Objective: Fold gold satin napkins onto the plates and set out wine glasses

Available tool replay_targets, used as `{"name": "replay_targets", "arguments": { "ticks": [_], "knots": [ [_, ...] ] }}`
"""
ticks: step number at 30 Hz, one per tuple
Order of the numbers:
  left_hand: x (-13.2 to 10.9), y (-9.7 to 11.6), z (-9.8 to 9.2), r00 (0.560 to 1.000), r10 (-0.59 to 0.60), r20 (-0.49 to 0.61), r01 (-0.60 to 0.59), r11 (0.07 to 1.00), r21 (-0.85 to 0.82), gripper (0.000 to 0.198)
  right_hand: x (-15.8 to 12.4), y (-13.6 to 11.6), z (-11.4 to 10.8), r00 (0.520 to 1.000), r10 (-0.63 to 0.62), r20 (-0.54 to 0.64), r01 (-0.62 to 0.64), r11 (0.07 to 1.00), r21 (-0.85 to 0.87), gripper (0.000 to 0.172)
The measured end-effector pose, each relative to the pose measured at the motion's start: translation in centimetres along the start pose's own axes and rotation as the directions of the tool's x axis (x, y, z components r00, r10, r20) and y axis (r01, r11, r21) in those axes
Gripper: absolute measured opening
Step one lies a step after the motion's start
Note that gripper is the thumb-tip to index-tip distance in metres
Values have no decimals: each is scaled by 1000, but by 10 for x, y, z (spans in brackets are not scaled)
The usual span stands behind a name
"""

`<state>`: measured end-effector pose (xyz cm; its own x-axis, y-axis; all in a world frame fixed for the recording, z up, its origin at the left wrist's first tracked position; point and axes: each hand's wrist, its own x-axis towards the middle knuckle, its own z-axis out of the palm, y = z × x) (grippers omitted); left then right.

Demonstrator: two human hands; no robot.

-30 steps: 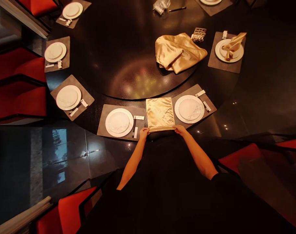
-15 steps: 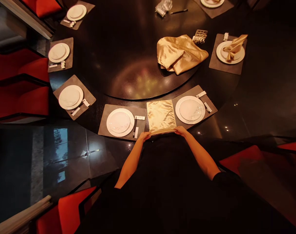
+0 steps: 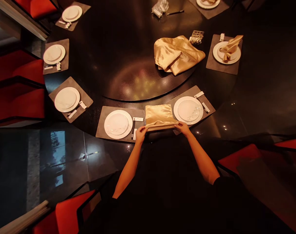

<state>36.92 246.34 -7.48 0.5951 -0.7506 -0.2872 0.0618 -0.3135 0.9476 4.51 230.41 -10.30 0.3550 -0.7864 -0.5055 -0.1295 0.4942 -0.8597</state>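
A shiny gold cloth napkin is stretched between my hands at the near edge of the dark round table. My left hand pinches its near left corner, and my right hand pinches the near right corner. The near edge hangs between them as a lifted fold. To the left lies a grey placemat with stacked white plates, chopsticks and small white packets. On the right, another set of white plates rests on a placemat, close to my right hand.
A heap of gold cloth lies on the turntable, beside a small rack. One setting at right bears a folded napkin. More plate settings line the left rim. Red chairs stand around the table.
Both hands have raised the napkin's near edge and moved it away from me, so less of its flat surface shows. The view has shifted slightly.
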Motion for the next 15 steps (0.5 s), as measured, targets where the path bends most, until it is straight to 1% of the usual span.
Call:
{"name": "replay_targets", "arguments": {
  "ticks": [1, 2, 3, 5, 8, 10, 13, 14, 15],
  "knots": [
    [6, 8, 3, 995, 94, -19, -94, 996, 0, 21, 5, -8, 2, 999, -41, -34, 41, 999, 1, 46],
    [12, 15, 7, 987, 162, -25, -162, 987, -2, 20, 11, -16, 4, 996, -70, -62, 70, 998, 0, 48],
    [19, 21, 10, 979, 205, -21, -205, 979, -9, 19, 16, -24, 6, 992, -92, -82, 93, 996, 1, 49],
    [33, 29, 16, 972, 237, 6, -237, 971, -25, 17, 24, -36, 6, 988, -126, -86, 127, 992, 12, 53],
    [48, 31, 18, 974, 223, 45, -224, 975, 2, 16, 29, -46, 1, 990, -137, -36, 137, 990, 7, 58],
    [50, 27, 16, 979, 195, 55, -198, 979, 43, 14, 28, -46, -3, 996, -84, 25, 85, 995, -42, 56],
    [37, 18, 11, 989, 138, 58, -142, 987, 80, 14, 23, -39, -6, 993, 17, 113, -2, 992, -130, 49],
    [31, 14, 9, 992, 113, 52, -118, 989, 90, 15, 21, -36, -6, 994, 19, 110, -2, 988, -153, 48],
    [24, 11, 7, 995, 86, 44, -90, 991, 100, 15, 19, -34, -6, 997, -4, 83, 18, 984, -176, 47]
  ]
}}
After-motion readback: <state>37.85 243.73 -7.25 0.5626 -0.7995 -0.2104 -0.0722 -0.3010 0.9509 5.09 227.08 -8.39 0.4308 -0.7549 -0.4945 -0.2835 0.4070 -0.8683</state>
